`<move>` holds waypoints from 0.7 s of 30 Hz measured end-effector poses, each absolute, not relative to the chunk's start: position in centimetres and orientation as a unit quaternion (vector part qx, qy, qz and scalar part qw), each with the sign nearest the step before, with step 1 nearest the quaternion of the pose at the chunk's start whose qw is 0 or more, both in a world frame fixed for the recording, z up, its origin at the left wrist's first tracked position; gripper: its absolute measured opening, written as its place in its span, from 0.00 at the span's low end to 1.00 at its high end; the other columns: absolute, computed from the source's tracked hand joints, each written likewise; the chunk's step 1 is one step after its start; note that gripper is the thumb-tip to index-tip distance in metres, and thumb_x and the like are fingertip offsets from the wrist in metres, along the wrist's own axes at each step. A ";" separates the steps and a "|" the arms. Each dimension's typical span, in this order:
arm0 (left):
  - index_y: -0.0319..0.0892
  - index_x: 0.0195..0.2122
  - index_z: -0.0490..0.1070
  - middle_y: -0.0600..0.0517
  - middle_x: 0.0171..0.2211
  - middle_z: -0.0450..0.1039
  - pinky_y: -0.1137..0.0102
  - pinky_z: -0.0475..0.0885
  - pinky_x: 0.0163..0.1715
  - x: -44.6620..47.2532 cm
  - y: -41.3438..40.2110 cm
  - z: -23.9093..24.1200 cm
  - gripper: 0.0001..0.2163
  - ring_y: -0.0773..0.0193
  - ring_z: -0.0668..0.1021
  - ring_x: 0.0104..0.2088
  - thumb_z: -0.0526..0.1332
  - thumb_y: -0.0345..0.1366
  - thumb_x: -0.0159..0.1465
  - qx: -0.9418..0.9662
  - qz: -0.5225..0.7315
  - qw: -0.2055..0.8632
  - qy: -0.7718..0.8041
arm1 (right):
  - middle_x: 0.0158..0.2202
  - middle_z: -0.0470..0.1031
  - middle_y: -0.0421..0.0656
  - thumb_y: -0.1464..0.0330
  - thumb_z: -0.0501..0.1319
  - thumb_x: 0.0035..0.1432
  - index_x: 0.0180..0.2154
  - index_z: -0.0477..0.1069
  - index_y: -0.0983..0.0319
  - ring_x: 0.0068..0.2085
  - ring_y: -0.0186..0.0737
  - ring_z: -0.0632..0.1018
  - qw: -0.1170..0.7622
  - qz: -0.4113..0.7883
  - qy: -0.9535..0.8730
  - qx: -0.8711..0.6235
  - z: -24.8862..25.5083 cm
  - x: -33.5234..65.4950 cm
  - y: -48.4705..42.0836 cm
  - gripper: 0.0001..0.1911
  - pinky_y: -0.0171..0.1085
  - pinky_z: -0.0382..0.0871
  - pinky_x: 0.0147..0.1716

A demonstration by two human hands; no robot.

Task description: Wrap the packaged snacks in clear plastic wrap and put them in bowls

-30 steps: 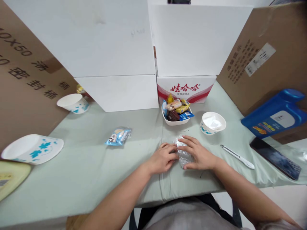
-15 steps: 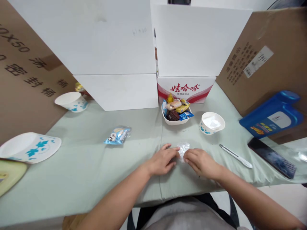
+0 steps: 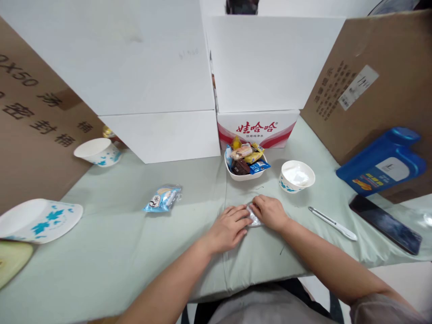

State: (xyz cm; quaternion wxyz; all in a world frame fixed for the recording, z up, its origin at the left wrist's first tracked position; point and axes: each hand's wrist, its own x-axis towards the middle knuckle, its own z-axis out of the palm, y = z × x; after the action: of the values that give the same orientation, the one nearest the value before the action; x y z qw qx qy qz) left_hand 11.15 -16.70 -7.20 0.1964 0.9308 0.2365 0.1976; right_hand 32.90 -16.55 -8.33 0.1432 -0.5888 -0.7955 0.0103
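Observation:
A small crumpled clear plastic wrapper (image 3: 253, 218) lies on the pale green tablecloth (image 3: 135, 243) in front of me. My left hand (image 3: 229, 227) rests beside it, fingers curled and touching its left edge. My right hand (image 3: 270, 212) covers its right side with fingers bent over it, pressing it to the cloth. Most of the wrapper is hidden under the fingers. Just beyond the hands stand a white bowl of wrapped snacks (image 3: 245, 163) and a paper cup (image 3: 297, 176) with something white inside.
A blue snack packet (image 3: 163, 198) lies to the left. Paper bowls (image 3: 96, 151) (image 3: 38, 219) sit at far left. A white pen (image 3: 332, 222), dark phone (image 3: 384, 223) and blue jug (image 3: 383, 162) are on the right. White and brown boxes wall the back and sides.
The wrapper has been squeezed from a spread-out piece into a small wad. My right hand moved from lying flat on it to bending over it; the left stayed beside it.

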 end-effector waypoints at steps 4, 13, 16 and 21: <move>0.46 0.52 0.70 0.47 0.54 0.71 0.55 0.62 0.59 11.4 -16.3 -7.5 0.17 0.53 0.67 0.60 0.59 0.30 0.62 0.933 0.171 0.198 0.247 | 0.34 0.74 0.49 0.65 0.54 0.65 0.35 0.72 0.61 0.38 0.45 0.73 0.275 -0.014 -0.755 -0.595 -7.5 35.2 -15.7 0.11 0.40 0.65 0.38; 0.43 0.40 0.73 0.45 0.49 0.71 0.60 0.69 0.53 11.0 -15.6 -7.7 0.08 0.57 0.73 0.52 0.57 0.30 0.63 0.886 0.259 0.243 0.297 | 0.40 0.74 0.45 0.58 0.67 0.54 0.39 0.74 0.59 0.42 0.43 0.71 0.199 0.145 -0.886 -0.393 -6.6 33.4 -16.8 0.14 0.41 0.66 0.44; 0.43 0.37 0.73 0.46 0.47 0.71 0.60 0.71 0.51 11.0 -15.4 -7.9 0.07 0.57 0.74 0.51 0.56 0.29 0.62 0.878 0.272 0.242 0.310 | 0.40 0.74 0.45 0.60 0.68 0.54 0.40 0.74 0.60 0.43 0.43 0.71 0.205 0.124 -0.874 -0.423 -7.2 32.9 -17.0 0.13 0.41 0.66 0.45; 0.42 0.36 0.72 0.46 0.46 0.72 0.60 0.71 0.51 10.8 -15.4 -8.0 0.07 0.57 0.75 0.50 0.56 0.28 0.62 0.873 0.278 0.257 0.306 | 0.34 0.74 0.43 0.68 0.62 0.60 0.36 0.74 0.59 0.37 0.40 0.73 0.235 0.107 -0.861 -0.438 -6.3 33.1 -17.8 0.03 0.36 0.68 0.38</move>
State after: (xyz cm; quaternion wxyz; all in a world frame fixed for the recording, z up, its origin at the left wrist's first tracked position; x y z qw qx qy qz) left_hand 10.84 -15.36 -8.01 0.2573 0.8734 0.3057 0.2784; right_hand 33.09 -17.75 -6.32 0.2348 -0.4382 -0.8611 0.1066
